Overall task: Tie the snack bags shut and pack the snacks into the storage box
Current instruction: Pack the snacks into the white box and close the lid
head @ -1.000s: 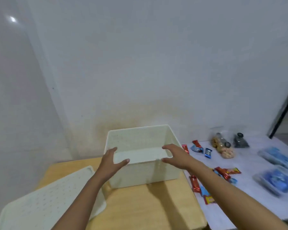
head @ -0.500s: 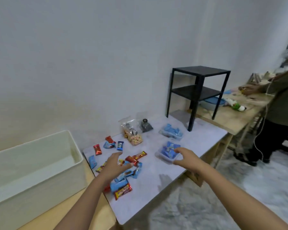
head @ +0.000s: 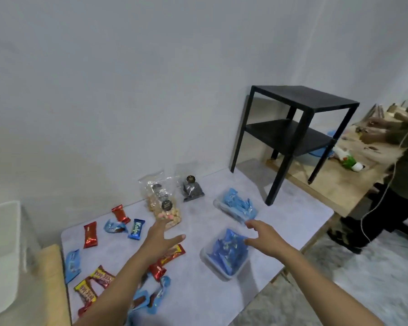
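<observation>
Hovering over the table (head: 287, 222), my hands are spread, apart from each other, and hold nothing.

1. Left hand (head: 161, 240): my fingers are straight, and the tips reach the near end of the clear bag (head: 165, 211) of pale puffs. I cannot tell whether they touch it.
2. Right hand (head: 265, 236): my fingers are fanned above the far right corner of the near tray (head: 222, 257) of blue packets. The index tip lies near the far tray (head: 237, 207).
3. A bare strip of table runs between my hands, from the bags toward the front edge.

The dark bag (head: 192, 190) stands just beside the clear bag, close to the wall. Loose bars (head: 90, 235) are scattered over the left half of the table, around and under my left forearm, and some lie near the front edge.

The box (head: 3, 243) stands at far left on the bench (head: 51, 278), well apart from both hands and cut off by the frame. The bench meets the table's left edge.

The front edge runs diagonally past the near tray, with a bare margin between tray and edge. The right corner of the table is bare. The shelf (head: 299, 102) stands at the far right with two legs on the table, its front leg bounding that corner. Past the corner, a person (head: 405, 184) stands at another wooden table.
</observation>
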{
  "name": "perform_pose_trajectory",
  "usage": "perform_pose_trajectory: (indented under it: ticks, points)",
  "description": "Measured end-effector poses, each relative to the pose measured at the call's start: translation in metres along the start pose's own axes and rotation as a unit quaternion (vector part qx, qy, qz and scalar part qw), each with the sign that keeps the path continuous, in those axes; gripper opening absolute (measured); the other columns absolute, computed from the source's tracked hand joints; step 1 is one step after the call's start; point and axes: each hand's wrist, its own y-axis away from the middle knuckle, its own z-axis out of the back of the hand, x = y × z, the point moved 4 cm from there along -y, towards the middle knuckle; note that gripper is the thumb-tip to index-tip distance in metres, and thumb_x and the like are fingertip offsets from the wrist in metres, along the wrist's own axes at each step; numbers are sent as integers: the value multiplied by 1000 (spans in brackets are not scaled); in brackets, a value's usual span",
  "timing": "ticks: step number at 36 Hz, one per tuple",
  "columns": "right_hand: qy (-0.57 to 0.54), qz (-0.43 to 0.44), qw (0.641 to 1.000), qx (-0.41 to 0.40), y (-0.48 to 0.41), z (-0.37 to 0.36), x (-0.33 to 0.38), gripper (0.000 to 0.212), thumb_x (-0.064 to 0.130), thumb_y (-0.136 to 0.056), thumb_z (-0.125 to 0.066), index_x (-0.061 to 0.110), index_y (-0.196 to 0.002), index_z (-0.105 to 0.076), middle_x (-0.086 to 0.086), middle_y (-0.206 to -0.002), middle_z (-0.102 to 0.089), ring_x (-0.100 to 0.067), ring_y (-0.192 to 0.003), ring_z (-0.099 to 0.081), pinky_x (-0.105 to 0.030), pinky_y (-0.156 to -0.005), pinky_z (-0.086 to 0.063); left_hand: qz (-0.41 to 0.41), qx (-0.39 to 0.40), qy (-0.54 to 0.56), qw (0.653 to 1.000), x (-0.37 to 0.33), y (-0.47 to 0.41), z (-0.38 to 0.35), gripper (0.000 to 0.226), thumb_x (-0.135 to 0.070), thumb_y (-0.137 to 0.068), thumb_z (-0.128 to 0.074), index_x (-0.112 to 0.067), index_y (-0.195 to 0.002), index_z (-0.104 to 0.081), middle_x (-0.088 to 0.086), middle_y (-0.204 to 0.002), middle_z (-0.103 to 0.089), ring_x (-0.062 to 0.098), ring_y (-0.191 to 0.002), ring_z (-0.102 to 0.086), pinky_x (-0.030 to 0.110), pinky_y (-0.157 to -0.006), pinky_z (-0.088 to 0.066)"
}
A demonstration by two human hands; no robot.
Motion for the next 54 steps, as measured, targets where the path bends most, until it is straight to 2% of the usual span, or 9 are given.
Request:
perform_pose_trajectory:
  ticks: [5, 13, 24, 29, 32, 38, 41, 48, 54]
  points:
    - [12, 49, 999, 13, -79, 10, 18, 58, 29, -85, -66, 16, -136, -43, -2, -140, -46, -18, -126, -45, -23, -99, -34, -6, -87, -5, 996, -9, -53, 15, 62, -25, -81, -71, -10, -133, -42, 7, -132, -42, 21, -117, -44, 18, -88, -38]
    - [2, 130, 990, 49, -184, 3, 49, 53, 18, -85, -65, 13, -134, -45, -6, -134, -51, -18, -122, -48, -20, -98, -33, 24, -203, -3, 979, 9, -93, 34, 67, -21, -77, -74, -11, -134, -39, 10, -137, -39, 23, -127, -37, 26, -98, -28]
    - [42, 309, 950, 5, -325, 14, 113, 49, 9, -80, -61, 14, -128, -51, -3, -132, -48, -22, -123, -44, -36, -96, -42, 118, -279, 17, 953, 19, -137, 35, 78, -26, -77, -74, -12, -141, -32, 5, -143, -37, 20, -132, -35, 32, -108, -30]
    - [91, 357, 928, -47, -365, 11, 119, 49, 11, -80, -62, 12, -128, -51, -7, -130, -49, -28, -120, -45, -37, -90, -45, 130, -317, 74, 937, 24, -156, 33, 64, -15, -76, -74, -9, -132, -44, 2, -122, -52, 15, -113, -50, 21, -95, -39]
    - [100, 370, 920, -79, -375, 6, 117, 41, 13, -80, -64, 11, -121, -55, -9, -122, -53, -31, -113, -47, -40, -84, -48, 153, -354, 125, 914, 26, -162, 33, 51, -7, -76, -73, -10, -122, -51, -12, -94, -53, 1, -86, -53, 7, -71, -42]
    - [36, 396, 912, -102, -394, -8, 104, 13, 10, -81, -65, 5, -93, -67, -13, -95, -59, -33, -92, -52, -44, -74, -49, 148, -389, 209, 885, 36, -169, 32, 27, 3, -78, -68, -7, -101, -61, -2, -81, -60, 4, -72, -59, 5, -61, -46]
    - [-27, 384, 918, -94, -400, -9, 99, 3, 10, -82, -66, 7, -81, -68, -9, -88, -57, -27, -88, -50, -39, -73, -46, 148, -389, 254, 873, 37, -165, 30, 16, 5, -79, -66, -3, -93, -63, -6, -73, -66, -6, -63, -62, 6, -60, -47]
    - [-182, 338, 923, 37, -392, -7, 99, 6, 6, -85, -64, 8, -80, -65, -5, -78, -65, -11, -71, -54, -9, -65, -40, 151, -320, 312, 882, 35, -158, 28, 13, 2, -79, -66, 2, -92, -67, 1, -73, -74, 11, -71, -69, 18, -68, -54]
    - [-283, 278, 916, 53, -378, 6, 103, 9, 6, -82, -68, 14, -81, -71, 1, -79, -69, -3, -71, -61, -7, -69, -47, 132, -257, 319, 903, 15, -156, 27, 11, -1, -79, -68, -2, -89, -71, 4, -76, -74, 11, -73, -68, 16, -69, -54]
